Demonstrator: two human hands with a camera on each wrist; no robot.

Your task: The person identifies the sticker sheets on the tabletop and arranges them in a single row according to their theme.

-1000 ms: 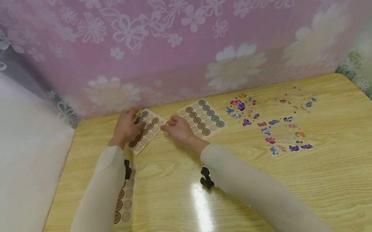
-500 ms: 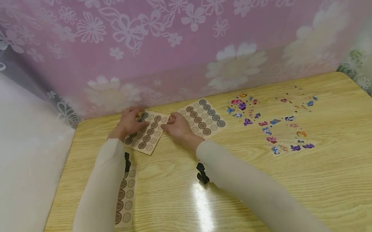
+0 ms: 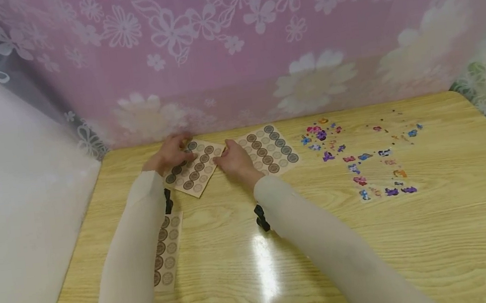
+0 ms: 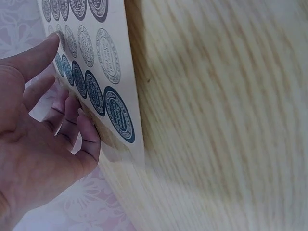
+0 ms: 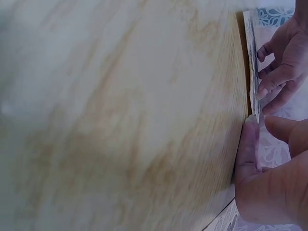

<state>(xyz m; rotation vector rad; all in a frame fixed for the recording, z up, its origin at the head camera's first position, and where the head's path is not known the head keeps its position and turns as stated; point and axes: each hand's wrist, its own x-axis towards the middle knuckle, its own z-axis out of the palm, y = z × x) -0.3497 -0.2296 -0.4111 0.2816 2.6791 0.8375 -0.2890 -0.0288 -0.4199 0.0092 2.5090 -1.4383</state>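
In the head view, a beige sheet of round stickers lies at an angle near the table's far edge, between both hands. My left hand holds its far left edge, thumb over the printed side and fingers curled by the edge; the left wrist view shows its rows of brown, pale and blue circles. At the sheet's right corner, my right hand pinches it between thumb and forefinger. In the right wrist view the sheet appears edge-on, slightly raised off the table. Part of its left side is hidden by my left hand.
A second round-sticker sheet lies right of my right hand, partly covered by it. Another sheet lies under my left forearm. Small colourful stickers spread over the right side of the wooden table. A pink flowered curtain hangs behind.
The sheet between my hands has turned, its near corner swinging to the right. My right hand stays at its right corner; my left hand has shifted slightly right.
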